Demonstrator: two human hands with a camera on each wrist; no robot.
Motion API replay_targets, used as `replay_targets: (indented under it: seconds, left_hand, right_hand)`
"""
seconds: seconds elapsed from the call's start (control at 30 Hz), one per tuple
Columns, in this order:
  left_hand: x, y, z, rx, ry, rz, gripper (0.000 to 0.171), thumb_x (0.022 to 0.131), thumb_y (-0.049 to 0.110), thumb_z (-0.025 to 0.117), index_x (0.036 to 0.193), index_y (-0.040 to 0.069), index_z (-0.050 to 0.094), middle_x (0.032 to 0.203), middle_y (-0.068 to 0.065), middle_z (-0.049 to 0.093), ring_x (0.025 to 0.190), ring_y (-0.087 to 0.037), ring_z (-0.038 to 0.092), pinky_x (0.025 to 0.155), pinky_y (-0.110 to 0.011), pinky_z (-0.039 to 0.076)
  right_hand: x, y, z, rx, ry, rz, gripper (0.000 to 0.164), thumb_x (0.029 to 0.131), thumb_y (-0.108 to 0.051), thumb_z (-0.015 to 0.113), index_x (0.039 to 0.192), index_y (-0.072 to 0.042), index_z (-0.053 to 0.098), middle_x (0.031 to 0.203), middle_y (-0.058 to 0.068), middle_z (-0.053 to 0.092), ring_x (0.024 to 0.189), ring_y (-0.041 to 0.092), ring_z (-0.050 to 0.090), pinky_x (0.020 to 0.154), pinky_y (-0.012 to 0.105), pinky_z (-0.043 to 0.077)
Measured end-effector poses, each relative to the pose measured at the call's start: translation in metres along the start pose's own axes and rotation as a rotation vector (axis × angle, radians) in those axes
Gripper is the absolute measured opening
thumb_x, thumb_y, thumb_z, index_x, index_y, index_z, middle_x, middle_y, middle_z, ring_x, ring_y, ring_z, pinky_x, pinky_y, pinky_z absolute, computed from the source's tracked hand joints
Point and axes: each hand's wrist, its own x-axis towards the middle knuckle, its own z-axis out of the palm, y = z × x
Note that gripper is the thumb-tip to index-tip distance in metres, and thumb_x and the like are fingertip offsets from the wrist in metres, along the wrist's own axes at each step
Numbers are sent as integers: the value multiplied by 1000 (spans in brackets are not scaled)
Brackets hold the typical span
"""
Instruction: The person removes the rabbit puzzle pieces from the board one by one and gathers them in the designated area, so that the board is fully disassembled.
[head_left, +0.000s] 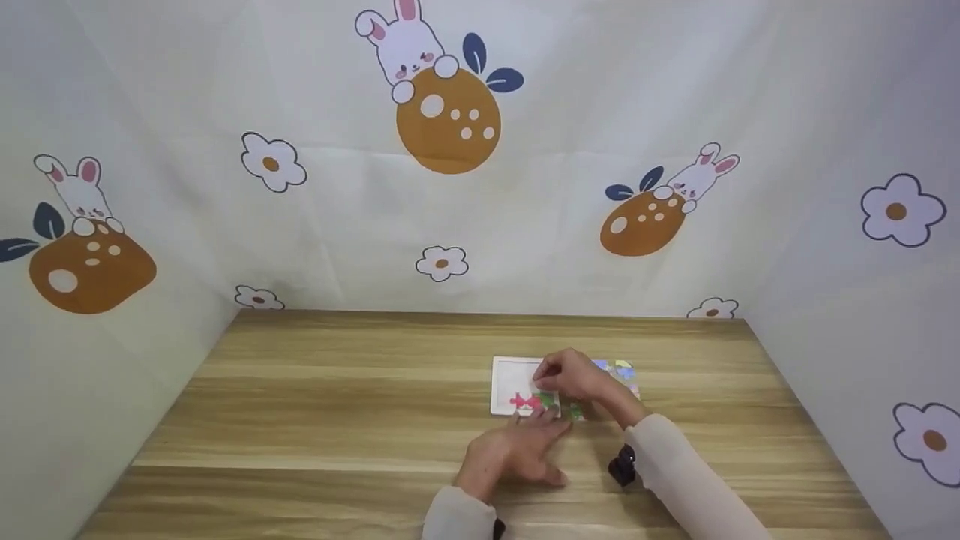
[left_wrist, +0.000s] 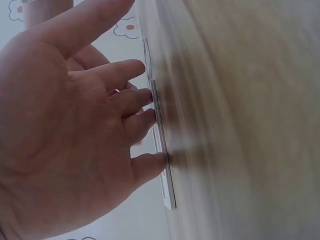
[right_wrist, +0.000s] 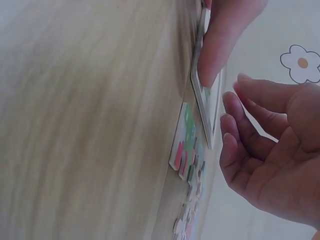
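A white puzzle tray (head_left: 503, 375) lies on the wooden table, with red pieces (head_left: 520, 401) and a green piece (head_left: 545, 398) along its near side. My left hand (head_left: 519, 450) rests its outstretched fingertips on the tray's near edge. In the left wrist view, the fingers (left_wrist: 150, 169) touch that edge. My right hand (head_left: 574, 375) hovers over the tray's right side, fingers loosely bent. In the right wrist view, the thumb tip lies close to the index fingertip and no piece shows between them. Loose puzzle pieces (right_wrist: 192, 167) lie beside the tray.
Several loose pieces (head_left: 624, 369) spread right of the tray, partly hidden by the right forearm. A green piece (head_left: 576, 411) lies near the tray's near right corner. Patterned cloth walls (head_left: 337, 217) rise around the table (head_left: 315, 405) at the back and sides.
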Motion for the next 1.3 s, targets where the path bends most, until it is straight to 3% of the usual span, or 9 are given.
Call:
replay_targets:
  seconds: [0.13, 0.37, 0.83, 1.07, 1.17, 1.3]
  left_hand:
    - [1, -1, 1, 35, 8, 12, 86, 87, 45, 72, 159, 25, 29, 169, 0, 20, 157, -17, 14, 129, -48, 13]
    - [1, 0, 3, 55, 12, 14, 89, 86, 47, 72, 160, 24, 28, 169, -1, 19, 158, -18, 11, 129, -49, 12]
    - [1, 2, 3, 95, 18, 11, 84, 87, 48, 71, 158, 22, 32, 169, -4, 21, 158, -20, 13, 128, -49, 13]
    - [0, 2, 2, 94, 13, 3, 84, 87, 49, 70, 158, 24, 32, 169, -3, 20, 158, -20, 13, 128, -50, 13]
    - [1, 2, 2, 80, -3, -4, 83, 88, 49, 70, 158, 25, 33, 170, -3, 18, 158, -20, 11, 128, -50, 13]
    - [2, 2, 1, 84, -13, -4, 81, 89, 48, 69, 157, 23, 35, 170, -4, 18, 158, -22, 12, 128, -50, 15]
  right_hand:
    - [1, -1, 5, -7, -31, -7, 8, 90, -7, 71, 94, -2, 76, 89, 10, 75, 79, 11, 61, 74, 26, 51]
    - [3, -3, 10, -12, -74, 64, 6, 90, -10, 72, 91, -5, 77, 84, 5, 73, 74, 10, 58, 65, 22, 46]
    - [1, -4, 13, -4, -68, 42, 5, 87, -9, 75, 90, -4, 75, 83, 4, 72, 74, 10, 59, 66, 22, 47]
    - [0, -4, 10, 42, -52, -22, 3, 87, -2, 72, 90, -1, 73, 83, 9, 70, 72, 10, 55, 64, 20, 46]
    - [-1, -6, 8, 55, -19, -34, 3, 89, -1, 69, 91, 0, 71, 84, 9, 70, 75, 10, 58, 67, 19, 48]
    - [-6, -7, 2, 79, 92, -3, 4, 94, -5, 66, 93, -3, 70, 88, 7, 69, 80, 12, 61, 70, 22, 50]
